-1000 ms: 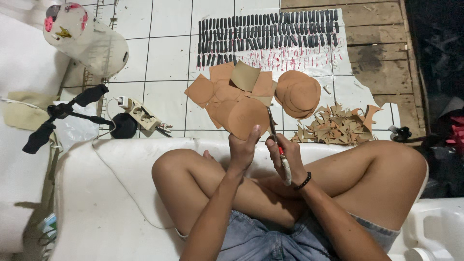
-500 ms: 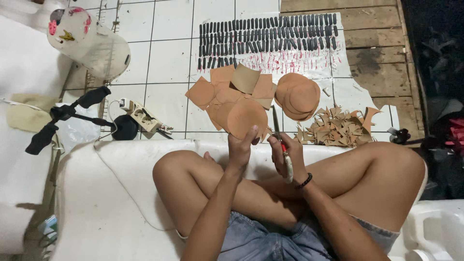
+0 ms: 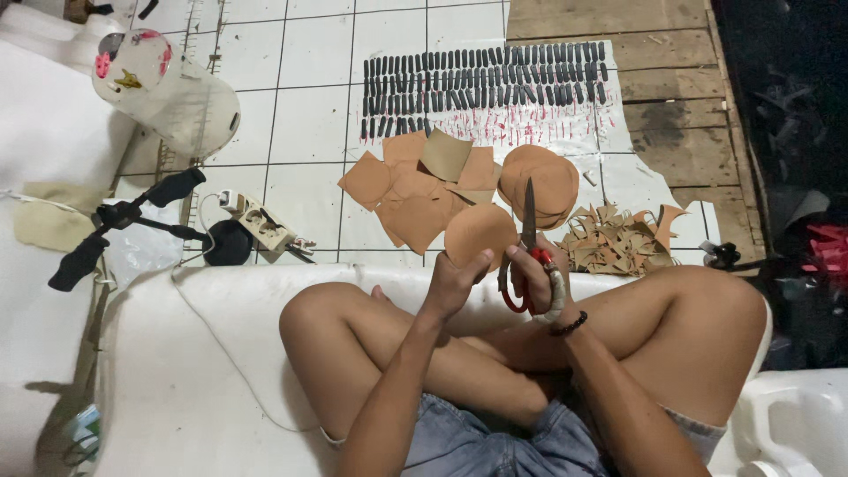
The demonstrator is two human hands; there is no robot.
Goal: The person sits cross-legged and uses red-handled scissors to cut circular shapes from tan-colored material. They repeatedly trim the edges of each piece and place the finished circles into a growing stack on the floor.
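Left hand (image 3: 455, 283) pinches tan leather disc (image 3: 479, 233) above the mat's front edge, right hand (image 3: 534, 278) closed through red-handled scissors (image 3: 528, 243), blades shut, tips up; risk: blades beside left fingertips could nick them or overcut the rim.

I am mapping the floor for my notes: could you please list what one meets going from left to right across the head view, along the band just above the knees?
Black tripod → white power strip → tan squares → tan disc in the left hand → scissors in the right hand → offcut heap.
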